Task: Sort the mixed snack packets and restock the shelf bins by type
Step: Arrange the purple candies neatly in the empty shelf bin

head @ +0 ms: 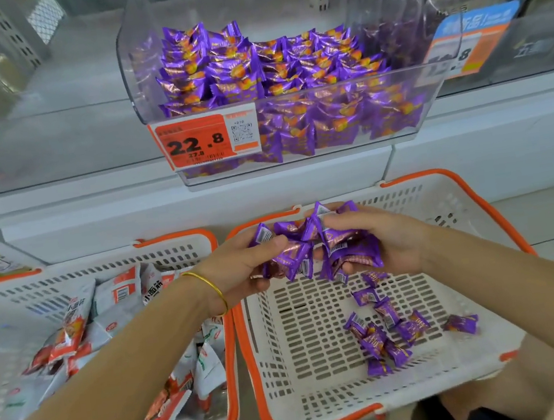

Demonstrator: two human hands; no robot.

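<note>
1. Gripping a bunch of small shiny purple foil snack packets (304,252), the left hand (240,264) presses its thumb on top; its curled fingertips are mostly buried under wrappers.
2. The right hand (390,237) clasps the same bunch from the other side, fingers curled over it.
3. Directly below, loose purple packets (387,334) lie in a white slotted plastic basket (312,332) with an orange rim.
4. A second white basket (182,252) beside it holds red-and-white packets (117,294), partly covered by the forearm.
5. Above, a clear plastic shelf bin (428,84) holds matching purple packets behind an orange price tag (199,140); the neighbouring bins are blurred.
</note>
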